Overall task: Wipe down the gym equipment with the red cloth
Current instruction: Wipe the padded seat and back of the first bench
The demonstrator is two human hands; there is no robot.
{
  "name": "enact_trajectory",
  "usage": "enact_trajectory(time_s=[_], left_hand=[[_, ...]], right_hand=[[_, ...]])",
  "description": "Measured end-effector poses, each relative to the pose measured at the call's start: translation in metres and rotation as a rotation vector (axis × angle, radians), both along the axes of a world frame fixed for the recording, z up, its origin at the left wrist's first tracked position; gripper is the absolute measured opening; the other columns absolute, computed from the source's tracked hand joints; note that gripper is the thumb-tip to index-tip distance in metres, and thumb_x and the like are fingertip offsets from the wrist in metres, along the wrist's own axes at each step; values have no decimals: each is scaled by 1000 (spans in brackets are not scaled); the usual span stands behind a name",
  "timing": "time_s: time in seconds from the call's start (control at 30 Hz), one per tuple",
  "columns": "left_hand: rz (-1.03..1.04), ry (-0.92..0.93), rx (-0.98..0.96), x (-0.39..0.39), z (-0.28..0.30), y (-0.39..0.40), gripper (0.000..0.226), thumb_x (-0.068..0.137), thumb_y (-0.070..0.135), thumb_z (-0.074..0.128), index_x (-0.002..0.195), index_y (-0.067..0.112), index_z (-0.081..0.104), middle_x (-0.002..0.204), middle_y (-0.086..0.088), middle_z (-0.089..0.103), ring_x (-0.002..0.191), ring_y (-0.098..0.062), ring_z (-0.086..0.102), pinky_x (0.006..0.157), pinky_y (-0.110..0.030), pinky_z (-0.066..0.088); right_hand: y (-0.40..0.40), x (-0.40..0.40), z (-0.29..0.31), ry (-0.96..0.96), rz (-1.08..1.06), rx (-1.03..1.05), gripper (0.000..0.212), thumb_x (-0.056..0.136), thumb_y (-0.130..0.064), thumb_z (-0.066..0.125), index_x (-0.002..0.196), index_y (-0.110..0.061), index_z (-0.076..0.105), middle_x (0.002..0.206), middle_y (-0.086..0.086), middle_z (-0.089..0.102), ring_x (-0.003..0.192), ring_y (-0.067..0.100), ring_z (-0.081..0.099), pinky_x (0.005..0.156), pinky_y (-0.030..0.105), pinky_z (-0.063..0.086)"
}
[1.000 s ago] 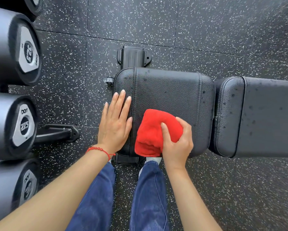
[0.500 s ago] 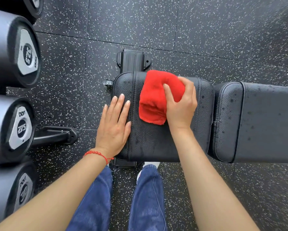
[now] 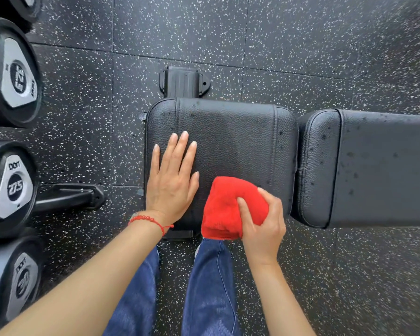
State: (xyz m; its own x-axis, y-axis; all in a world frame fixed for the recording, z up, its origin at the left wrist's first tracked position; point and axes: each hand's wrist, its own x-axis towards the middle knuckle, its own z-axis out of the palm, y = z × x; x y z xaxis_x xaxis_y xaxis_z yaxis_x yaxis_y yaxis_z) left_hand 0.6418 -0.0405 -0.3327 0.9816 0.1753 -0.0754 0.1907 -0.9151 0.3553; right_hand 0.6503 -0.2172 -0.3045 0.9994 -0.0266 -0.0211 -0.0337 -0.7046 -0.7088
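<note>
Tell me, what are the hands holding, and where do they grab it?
The right hand grips the red cloth at its right side, thumb on top. The left hand holds nothing; it lies flat on the bench seat.

Folded red cloth (image 3: 224, 209), on black bench seat (image 3: 238, 141)

My left hand (image 3: 171, 180) lies flat at frame centre-left, palm down, fingers straight and slightly spread, pointing toward the top of the frame. My right hand (image 3: 264, 224), lower centre, is curled closed with thumb extended up-left. Both forearms rise bare from the bottom edge, converging toward the middle.
</note>
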Motion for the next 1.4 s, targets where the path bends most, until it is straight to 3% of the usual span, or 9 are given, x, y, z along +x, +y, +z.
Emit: enact_trajectory(time_s=[0.13,0.33,0.47,0.63,0.8,1.0,1.2,1.4], left_hand=[[-1,-10,63,-2,-7,0,53,90,27,37,138,3,38,147,-17,32,138,-29,23,111,-49,12],[-4,-31,73,-2,-9,-1,52,92,27,37,138,2,38,147,-17,31,138,-30,22,112,-49,12],[-3,-31,81,-3,-9,-1,53,91,26,37,139,2,37,148,-17,30,139,-30,20,112,-50,12],[-2,-12,84,-2,-5,-2,53,91,25,37,138,1,38,147,-18,31,138,-32,23,111,-52,14],[15,0,65,1,1,-5,53,89,25,37,135,-1,41,146,-20,33,136,-34,26,109,-56,16],[-7,-40,100,12,6,-25,55,86,25,42,135,0,41,145,-21,34,135,-35,27,109,-56,12],[-35,23,117,24,-3,-50,57,88,30,38,138,4,39,147,-18,32,137,-32,27,109,-54,15],[-39,8,151,23,-9,-50,58,89,31,38,141,5,35,149,-16,29,139,-29,23,112,-51,13]], right_hand=[[4,23,-4,-71,75,-16,35,74,-12,72,99,8,58,90,18,62,89,13,53,90,7,35],[17,76,-2,-129,69,-15,35,77,-12,72,100,9,58,93,23,64,91,22,57,88,8,35],[29,127,-2,-161,67,-20,34,81,-17,70,101,8,58,95,23,63,89,33,61,83,25,39],[24,135,-6,-194,86,-44,34,82,-18,68,102,7,58,95,22,62,89,32,60,82,25,39],[-16,78,-7,-154,91,-44,33,81,-15,70,100,8,58,94,23,62,92,21,54,89,11,36],[-64,9,-2,-20,120,-27,38,81,-26,62,100,6,57,91,20,61,91,12,52,92,7,35],[-55,39,-7,-78,87,-13,34,75,-13,71,98,9,59,90,22,62,88,17,54,88,13,39],[-36,110,-8,-151,91,28,32,79,-13,71,99,8,58,92,22,63,89,23,57,86,19,39]])
